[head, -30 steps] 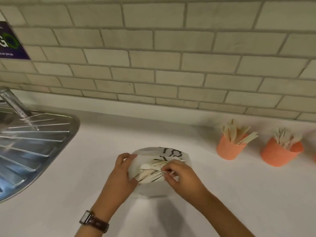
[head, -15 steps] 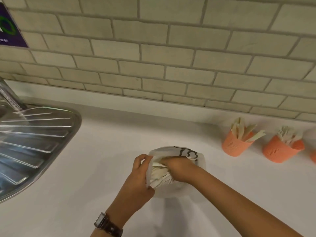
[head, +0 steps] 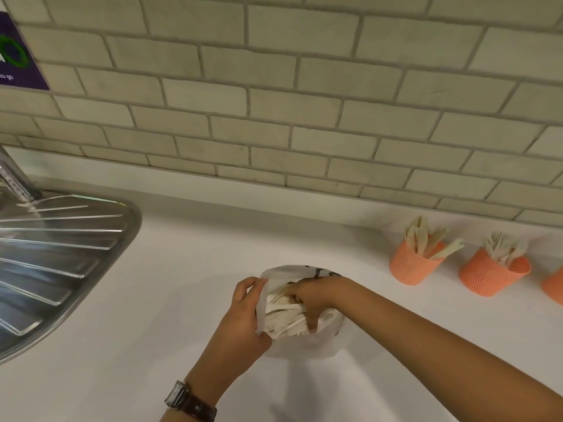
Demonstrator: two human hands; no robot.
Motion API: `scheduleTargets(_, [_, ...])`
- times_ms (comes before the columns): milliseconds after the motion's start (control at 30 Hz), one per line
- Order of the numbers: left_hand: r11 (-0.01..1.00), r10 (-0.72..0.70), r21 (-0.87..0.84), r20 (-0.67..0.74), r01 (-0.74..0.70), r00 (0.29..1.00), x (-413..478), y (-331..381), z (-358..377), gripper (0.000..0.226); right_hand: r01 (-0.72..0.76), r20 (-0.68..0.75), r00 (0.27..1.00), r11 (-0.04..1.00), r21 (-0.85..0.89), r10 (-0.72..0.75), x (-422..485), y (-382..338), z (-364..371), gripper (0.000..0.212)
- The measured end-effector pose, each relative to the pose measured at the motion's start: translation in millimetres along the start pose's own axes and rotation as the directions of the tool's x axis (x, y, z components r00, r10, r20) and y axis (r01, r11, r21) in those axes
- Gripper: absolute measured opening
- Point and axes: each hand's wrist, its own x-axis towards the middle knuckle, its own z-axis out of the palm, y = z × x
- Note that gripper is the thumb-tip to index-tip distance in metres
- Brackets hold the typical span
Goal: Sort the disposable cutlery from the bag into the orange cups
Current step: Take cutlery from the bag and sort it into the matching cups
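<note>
The right grip [head: 307,296] was sunk into the open mouth of the bag [head: 304,345], its fingers curled over a bundle of the pale wooden cutlery [head: 283,318], which lay heaped inside the bag directly beneath that grip. Just to the left of it, the left grip [head: 243,315] was clenched on the bag's near rim, the thin white edge being pinched between thumb and fingers and the mouth held wide. A brown-strapped watch [head: 189,402] was worn on the wrist below the left grip. The bag was stood on the white bench [head: 182,284], and dark print was seen on its far side, just beyond the right grip. Well to the right of both grips, and further back, the first orange cup [head: 411,268] was set near the wall and was filled with pale flat-bladed pieces; the second orange cup [head: 487,277], beside it and further right, was filled with forks. A third orange cup [head: 554,286] was cut off by the frame's right edge, so its contents could not be told. Far to the left of the grips, a ribbed steel drainer [head: 45,254] was let into the bench. Behind everything, a tiled wall [head: 274,102] was seen, with a purple sign [head: 18,59] fixed at its upper left.
</note>
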Motion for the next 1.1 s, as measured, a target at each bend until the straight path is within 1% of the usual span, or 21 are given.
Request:
scheduleTargets(67, [1.000,-0.010,0.004,0.002,0.010,1.000,0.7,-1.5,1.2,0.074,-0.012,0.029,1.000,1.000,-0.004,0.012,-0.1,0.6,-0.1,0.073])
scheduleTargets(167, [1.000,-0.025,-0.006,0.015,0.025,1.000,1.1,-2.1,2.5,0.076,-0.017,0.073,0.997,1.000,0.015,0.016,4.5,-1.0,3.9,0.061])
scheduleTargets(233, [0.999,-0.032,-0.020,0.010,0.032,0.999,1.7,-2.8,3.4,0.077,-0.014,0.071,0.997,0.999,0.048,0.010,6.7,-2.9,5.3,0.054])
scheduleTargets(267, [0.999,-0.038,-0.025,0.006,0.038,0.999,2.1,-3.5,4.0,0.078,-0.009,0.065,0.998,0.998,0.059,0.005,7.4,-4.3,6.0,0.053])
scheduleTargets(367, [0.997,-0.073,-0.035,0.009,0.074,0.997,3.1,-5.4,5.9,0.083,0.007,0.082,0.997,0.998,0.057,-0.012,9.9,-7.9,8.2,0.064])
scheduleTargets(433, [0.996,-0.087,-0.028,0.009,0.087,0.996,3.4,-5.1,6.6,0.085,-0.006,0.110,0.994,0.999,0.038,0.002,11.3,-10.0,8.1,0.069])
scheduleTargets(567, [0.995,-0.092,-0.032,-0.011,0.092,0.996,3.7,-3.3,5.5,0.088,-0.049,0.141,0.988,0.998,-0.037,0.054,12.4,-17.8,3.6,0.063])
scheduleTargets(667, [0.997,-0.074,-0.035,-0.009,0.073,0.997,5.0,0.1,6.7,0.089,-0.083,0.157,0.983,0.993,-0.085,0.096,10.8,-28.3,-6.2,0.064])
scheduleTargets(767, [0.998,-0.049,-0.033,-0.004,0.049,0.999,6.1,2.9,9.2,0.089,-0.086,0.216,0.969,0.983,-0.161,0.121,7.0,-38.1,-19.4,0.051])
scheduleTargets(833, [0.998,-0.051,-0.038,-0.018,0.050,0.999,7.7,3.7,8.1,0.088,-0.064,0.234,0.964,0.968,-0.243,0.123,2.4,-40.7,-25.7,0.032])
scheduleTargets(867, [0.998,-0.058,-0.041,-0.033,0.057,0.998,8.6,3.7,6.0,0.087,-0.057,0.221,0.968,0.961,-0.272,0.120,-1.9,-40.9,-28.8,0.021])
scheduleTargets(933, [0.996,-0.070,-0.050,-0.061,0.067,0.996,11.2,2.1,0.0,0.086,-0.057,0.165,0.980,0.945,-0.322,0.115,-16.3,-37.6,-34.2,0.011])
scheduleTargets(967, [0.996,-0.078,-0.055,-0.067,0.075,0.995,12.2,0.3,-3.5,0.086,-0.052,0.136,0.985,0.938,-0.344,0.104,-26.8,-34.2,-35.5,0.012])
scheduleTargets(1000, [0.995,-0.088,-0.059,-0.069,0.084,0.994,13.1,-2.4,-7.1,0.086,-0.053,0.109,0.989,0.936,-0.347,0.097,-38.4,-28.9,-35.7,0.021])
scheduleTargets(1033, [0.994,-0.097,-0.061,-0.069,0.093,0.993,13.6,-5.4,-10.5,0.086,-0.064,0.086,0.992,0.947,-0.316,0.095,-49.7,-21.2,-34.5,0.027])
scheduleTargets(1100, [0.993,-0.103,-0.062,-0.066,0.099,0.992,14.1,-10.9,-15.7,0.087,-0.077,0.049,0.995,0.987,-0.138,0.084,-72.3,-1.4,-29.0,0.030])
